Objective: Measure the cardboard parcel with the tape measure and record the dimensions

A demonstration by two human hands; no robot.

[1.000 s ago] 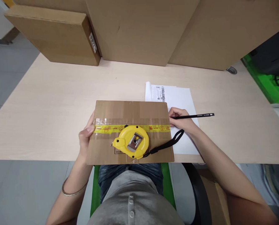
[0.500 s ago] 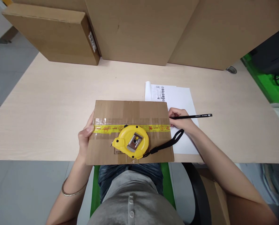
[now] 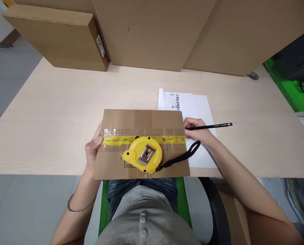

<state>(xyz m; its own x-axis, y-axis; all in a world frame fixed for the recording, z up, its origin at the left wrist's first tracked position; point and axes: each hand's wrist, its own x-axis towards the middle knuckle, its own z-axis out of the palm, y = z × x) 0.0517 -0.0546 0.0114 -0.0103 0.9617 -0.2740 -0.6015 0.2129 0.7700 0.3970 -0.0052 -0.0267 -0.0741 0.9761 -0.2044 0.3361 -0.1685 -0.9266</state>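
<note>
A small cardboard box (image 3: pixel 131 120), sealed with clear and yellow printed tape, lies at the table's near edge. On top of it rests a yellow tape measure (image 3: pixel 142 153) with a black wrist strap (image 3: pixel 185 156). My left hand (image 3: pixel 92 149) grips the box's left side, thumb on the yellow tape. My right hand (image 3: pixel 198 131) is closed on a black pen (image 3: pixel 213 126), its tip down on a white sheet of paper (image 3: pixel 198 109) just right of the box.
The pale wooden table (image 3: pixel 52 112) carries large cardboard boxes (image 3: pixel 152 30) along its back edge, with one flat box (image 3: pixel 57 37) at the back left. Something green (image 3: pixel 287 88) lies at the far right. A black chair (image 3: pixel 215 211) is below me.
The pen's far end wobbles slightly down and back up. The box, the tape measure and my left hand stay where they were.
</note>
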